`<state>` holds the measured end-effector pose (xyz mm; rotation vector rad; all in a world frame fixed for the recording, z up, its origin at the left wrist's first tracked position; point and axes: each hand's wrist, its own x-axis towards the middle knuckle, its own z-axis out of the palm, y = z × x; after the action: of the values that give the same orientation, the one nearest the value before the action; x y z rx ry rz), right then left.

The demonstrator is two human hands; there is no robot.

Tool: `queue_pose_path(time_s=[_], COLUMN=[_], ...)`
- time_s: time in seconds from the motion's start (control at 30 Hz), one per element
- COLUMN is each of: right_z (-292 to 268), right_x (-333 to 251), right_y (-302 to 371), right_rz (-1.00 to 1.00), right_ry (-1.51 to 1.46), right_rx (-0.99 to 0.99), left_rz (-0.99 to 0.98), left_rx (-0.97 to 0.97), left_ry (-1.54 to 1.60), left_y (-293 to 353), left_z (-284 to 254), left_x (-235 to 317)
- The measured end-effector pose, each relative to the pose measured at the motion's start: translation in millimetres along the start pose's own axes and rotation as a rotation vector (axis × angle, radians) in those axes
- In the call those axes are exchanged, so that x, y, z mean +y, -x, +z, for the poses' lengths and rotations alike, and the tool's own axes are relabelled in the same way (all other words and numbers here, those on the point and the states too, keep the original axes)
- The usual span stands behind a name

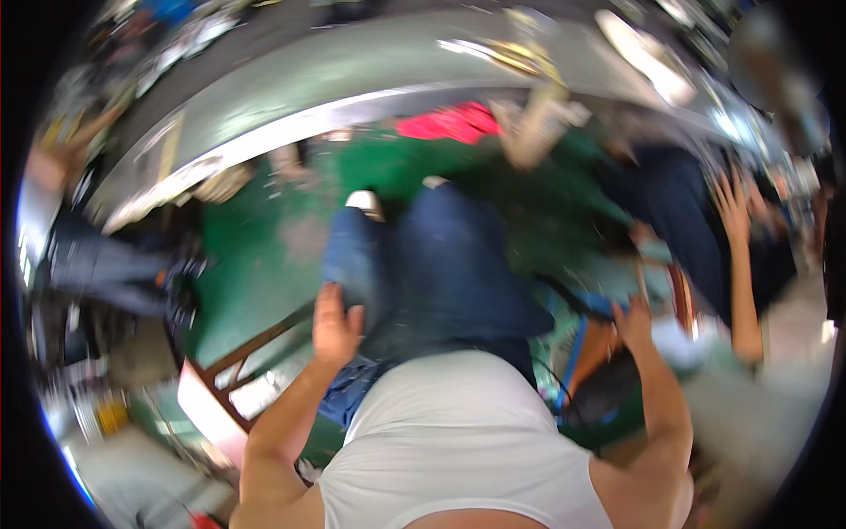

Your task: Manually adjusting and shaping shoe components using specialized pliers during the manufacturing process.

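My left hand [337, 331] is over my left thigh, near the knee of my blue trousers [449, 264]. Its fingers point forward, thumb apart, and nothing shows in it. Out to my right side, my right hand [634, 324] is beside the end of a dark, curved bar [573, 298]. Blur hides whether its fingers close round that bar or only touch it. Below the right hand is an orange-brown panel with a blue edge [592, 353].
A long grey metal-edged bench [326, 115] crosses ahead, with a red cloth [449, 122] beneath it on the green floor [238, 256]. A brown frame [233, 375] stands at my left. One person's legs [115, 264] are at left; another person's hand [731, 207] is raised at right.
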<state>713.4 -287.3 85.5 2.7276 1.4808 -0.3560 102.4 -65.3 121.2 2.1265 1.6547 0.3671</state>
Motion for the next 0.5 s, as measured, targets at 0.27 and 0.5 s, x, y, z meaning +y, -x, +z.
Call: queue_pose_path(time_s=[0.27,0.5], right_z=[-25,-9], right_x=[-194,-211], right_y=[-29,-27], right_rz=[-0.676,-0.798], right_ry=[-0.409,-0.345], right_rx=[-0.031,-0.254], left_rz=[-0.131,-0.204], left_rx=[0.049,0.06], left_ry=[0.044,0.061], left_y=[27,30], left_z=[-6,-5], left_x=[6,1])
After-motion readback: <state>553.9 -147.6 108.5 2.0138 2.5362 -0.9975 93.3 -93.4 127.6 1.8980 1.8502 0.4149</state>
